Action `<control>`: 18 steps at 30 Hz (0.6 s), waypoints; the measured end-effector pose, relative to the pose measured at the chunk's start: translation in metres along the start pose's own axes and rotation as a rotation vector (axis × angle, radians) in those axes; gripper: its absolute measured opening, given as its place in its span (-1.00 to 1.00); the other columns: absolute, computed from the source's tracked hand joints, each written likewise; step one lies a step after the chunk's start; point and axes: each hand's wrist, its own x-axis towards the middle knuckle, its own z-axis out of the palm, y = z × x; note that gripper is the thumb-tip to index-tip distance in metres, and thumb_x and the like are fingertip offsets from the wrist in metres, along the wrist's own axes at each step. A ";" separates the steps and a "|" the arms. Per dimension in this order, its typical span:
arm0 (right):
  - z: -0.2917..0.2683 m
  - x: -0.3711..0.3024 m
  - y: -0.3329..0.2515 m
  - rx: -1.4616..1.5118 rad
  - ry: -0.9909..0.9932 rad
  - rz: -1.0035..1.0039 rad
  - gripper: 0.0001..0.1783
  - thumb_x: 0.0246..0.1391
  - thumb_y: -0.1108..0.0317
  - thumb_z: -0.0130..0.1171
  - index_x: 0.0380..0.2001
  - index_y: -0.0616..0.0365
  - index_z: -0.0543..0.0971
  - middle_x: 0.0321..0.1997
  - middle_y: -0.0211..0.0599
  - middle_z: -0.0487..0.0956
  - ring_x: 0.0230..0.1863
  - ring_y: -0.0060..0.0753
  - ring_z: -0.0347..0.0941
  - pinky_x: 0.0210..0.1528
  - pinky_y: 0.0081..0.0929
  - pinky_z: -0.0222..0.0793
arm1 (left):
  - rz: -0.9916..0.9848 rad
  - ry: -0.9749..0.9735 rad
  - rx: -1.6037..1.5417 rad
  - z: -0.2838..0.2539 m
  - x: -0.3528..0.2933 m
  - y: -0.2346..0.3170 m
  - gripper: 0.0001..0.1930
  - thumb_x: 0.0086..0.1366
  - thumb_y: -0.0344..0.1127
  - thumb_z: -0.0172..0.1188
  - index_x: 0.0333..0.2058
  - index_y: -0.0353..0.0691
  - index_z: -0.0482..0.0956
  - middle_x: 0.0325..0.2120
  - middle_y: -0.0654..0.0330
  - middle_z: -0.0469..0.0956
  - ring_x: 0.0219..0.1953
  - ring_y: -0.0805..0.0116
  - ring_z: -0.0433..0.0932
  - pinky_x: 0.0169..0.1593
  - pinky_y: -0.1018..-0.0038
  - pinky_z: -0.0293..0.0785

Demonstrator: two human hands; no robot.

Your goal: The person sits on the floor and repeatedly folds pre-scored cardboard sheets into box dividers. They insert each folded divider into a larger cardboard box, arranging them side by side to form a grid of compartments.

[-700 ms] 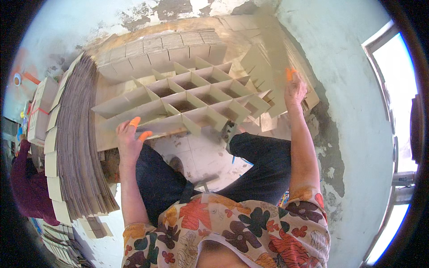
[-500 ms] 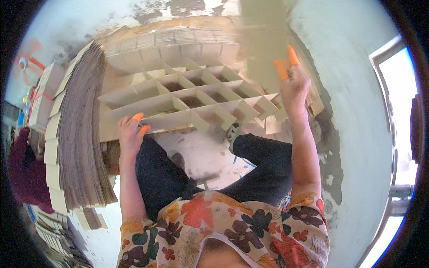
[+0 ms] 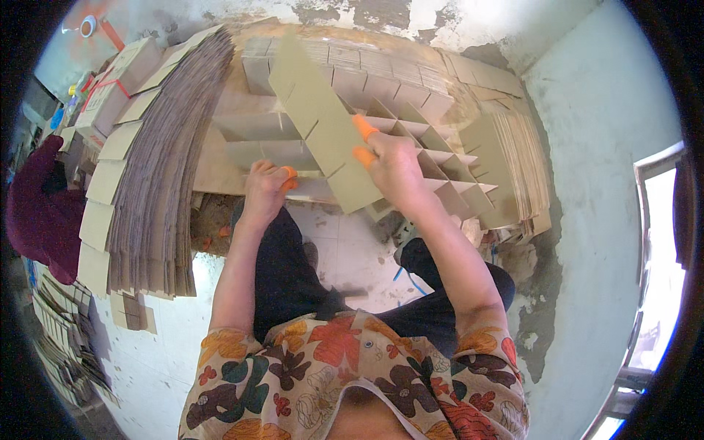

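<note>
My right hand (image 3: 392,167), with orange finger covers, grips a long slotted cardboard strip (image 3: 319,121) and holds it slanted over the cardboard divider grid (image 3: 433,158). At the grid's near edge, my left hand (image 3: 265,187), also with orange fingertips, grips the front cardboard strip (image 3: 275,154). The grid is a lattice of interlocked strips lying on a low stack of more dividers (image 3: 352,55). The raised strip hides part of the grid's middle.
A tall fanned stack of flat cardboard pieces (image 3: 158,169) lies at the left. More loose strips (image 3: 506,161) lean at the right by the pale wall. A person in dark red (image 3: 37,205) is at the far left. My legs rest on the white floor (image 3: 158,359).
My right hand has brought the long strip from the right side across and down over the middle of the grid. My left hand has shifted right along the grid's front edge.
</note>
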 end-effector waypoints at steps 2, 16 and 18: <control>0.008 0.004 0.001 0.016 -0.042 -0.025 -0.87 -0.12 0.52 0.19 -0.47 0.36 0.48 -0.48 0.19 0.47 -0.41 0.20 0.44 -0.40 -0.12 0.35 | 0.002 -0.001 0.013 0.001 0.001 0.000 -0.82 -0.14 -0.43 0.32 -0.46 -0.19 0.57 -0.63 0.19 0.44 -0.46 0.19 0.40 -0.26 0.33 0.27; 0.057 0.013 0.021 -0.110 -0.319 -0.081 -0.92 -0.17 0.55 0.10 -0.51 0.32 0.51 -0.51 0.14 0.51 -0.37 0.15 0.50 -0.33 -0.12 0.41 | -0.034 -0.023 0.017 0.008 0.009 0.000 -0.82 -0.17 -0.44 0.34 -0.50 -0.22 0.57 -0.60 0.14 0.45 -0.43 0.13 0.42 -0.24 0.30 0.31; 0.064 0.014 0.023 -0.200 -0.313 -0.159 -0.93 -0.18 0.54 0.10 -0.53 0.30 0.51 -0.52 0.11 0.51 -0.37 0.12 0.51 -0.35 -0.13 0.42 | -0.011 -0.020 0.009 0.011 0.009 -0.003 -0.82 -0.17 -0.44 0.34 -0.50 -0.21 0.57 -0.61 0.15 0.45 -0.44 0.13 0.42 -0.23 0.30 0.31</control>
